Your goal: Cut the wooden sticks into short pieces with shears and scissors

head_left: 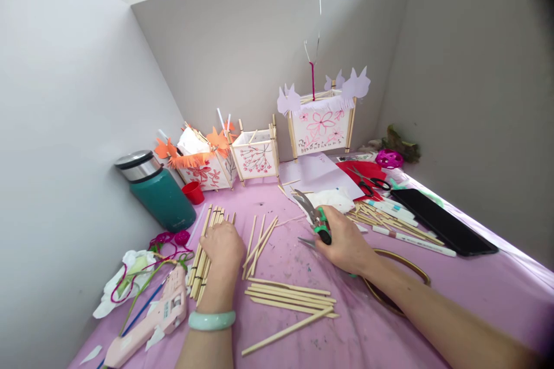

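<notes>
My left hand (223, 245), with a pale green bangle (212, 321) on its wrist, rests over a row of wooden sticks (202, 248) tied with dark bands. Its fingers curl down onto the sticks, and the fingertips are partly hidden. In my right hand (344, 242) are pruning shears (321, 223) with green and black handles, the blades parted and pointing left. Between the hands lie several loose sticks (258, 245). Nearer to me is another group of cut sticks (289, 294), with a single stick (288, 331) slanting below it.
Paper lanterns (255, 161) stand at the back, one with purple cutouts (357, 83). To the left are a green bottle (162, 196), red cup (193, 192) and pink glue gun (160, 317). Scissors (367, 184), markers (413, 240) and a black phone (444, 222) lie right.
</notes>
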### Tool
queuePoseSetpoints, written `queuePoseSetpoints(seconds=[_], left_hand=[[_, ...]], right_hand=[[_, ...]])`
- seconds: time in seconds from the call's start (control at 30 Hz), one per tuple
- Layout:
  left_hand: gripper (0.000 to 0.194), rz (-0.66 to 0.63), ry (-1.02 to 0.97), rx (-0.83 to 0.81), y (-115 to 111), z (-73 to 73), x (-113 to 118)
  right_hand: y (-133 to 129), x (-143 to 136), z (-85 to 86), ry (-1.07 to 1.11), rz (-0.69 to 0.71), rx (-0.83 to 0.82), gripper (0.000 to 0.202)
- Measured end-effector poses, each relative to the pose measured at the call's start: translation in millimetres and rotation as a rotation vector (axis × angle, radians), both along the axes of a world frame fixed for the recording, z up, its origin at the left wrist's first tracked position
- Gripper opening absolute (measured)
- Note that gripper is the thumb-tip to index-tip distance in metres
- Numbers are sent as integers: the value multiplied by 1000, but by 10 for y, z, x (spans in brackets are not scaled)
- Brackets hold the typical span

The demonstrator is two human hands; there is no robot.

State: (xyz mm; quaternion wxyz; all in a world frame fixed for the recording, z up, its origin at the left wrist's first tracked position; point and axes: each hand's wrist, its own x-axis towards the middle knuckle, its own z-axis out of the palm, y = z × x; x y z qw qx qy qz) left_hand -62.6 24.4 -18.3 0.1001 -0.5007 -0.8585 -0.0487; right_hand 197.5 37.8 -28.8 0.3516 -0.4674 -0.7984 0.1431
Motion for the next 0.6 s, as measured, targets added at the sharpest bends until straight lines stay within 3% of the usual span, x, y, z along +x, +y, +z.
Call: queuePoseSetpoints(seconds=[0.33, 0.47, 0.6], left_hand=[[33, -152, -159, 242, 1, 89, 48], [30, -311, -410, 344, 15, 131, 165], [36, -479, -773, 339, -46, 121, 379]], right_hand=[[-14, -7, 21, -6, -3, 15, 26], [-7, -2, 16, -5, -10, 16, 26], [-15, 1, 11, -31, -32, 37, 24]])
